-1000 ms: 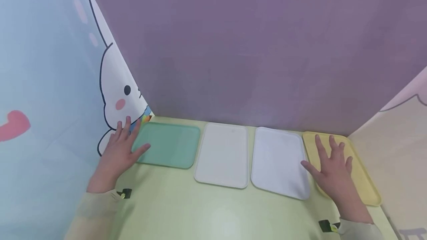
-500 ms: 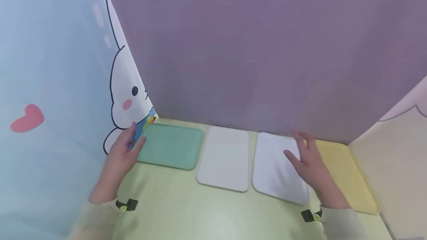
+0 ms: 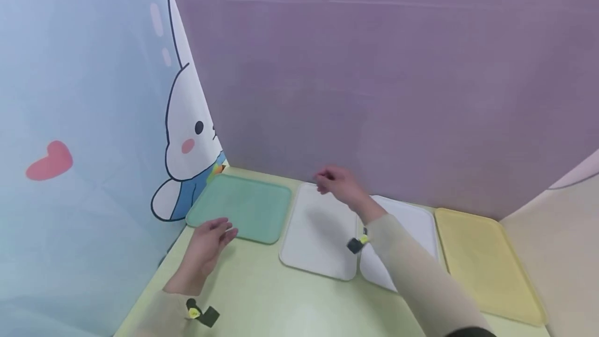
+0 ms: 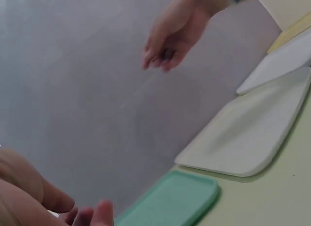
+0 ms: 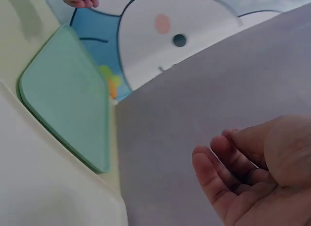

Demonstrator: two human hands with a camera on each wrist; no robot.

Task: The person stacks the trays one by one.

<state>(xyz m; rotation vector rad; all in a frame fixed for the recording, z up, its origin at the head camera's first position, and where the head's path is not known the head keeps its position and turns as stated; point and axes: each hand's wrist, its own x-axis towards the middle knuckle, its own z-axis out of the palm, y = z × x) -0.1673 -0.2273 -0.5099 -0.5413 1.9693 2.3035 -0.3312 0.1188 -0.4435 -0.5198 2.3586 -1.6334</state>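
Observation:
My right hand point(image 3: 343, 187) hovers above the far part of the left white tray point(image 3: 304, 243), its fingers loosely curled and holding nothing. A shadow falls on that tray beneath it. Near the front left edge of the green tray point(image 3: 248, 204), my left hand point(image 3: 206, 247) hangs with relaxed, bent fingers and nothing in them. The right wrist view shows the thumb and fingers of the right hand point(image 5: 257, 172) around an unfilled gap. Behind the right forearm lies a second white tray point(image 3: 416, 222), partly covered by the sleeve. A yellow tray point(image 3: 491, 264) is at the far right.
The trays lie in a row on a pale green table point(image 3: 262, 295). A purple sheet point(image 3: 374, 77) rises behind them. On the left stands a light blue sheet point(image 3: 93, 82) with a cartoon figure and a heart. A cream sheet point(image 3: 571, 238) borders the right side.
My right hand has swept left from the yellow tray, across the right white tray, to above the left one. My left hand has come nearer and right. Both hands' spread fingers have curled loosely.

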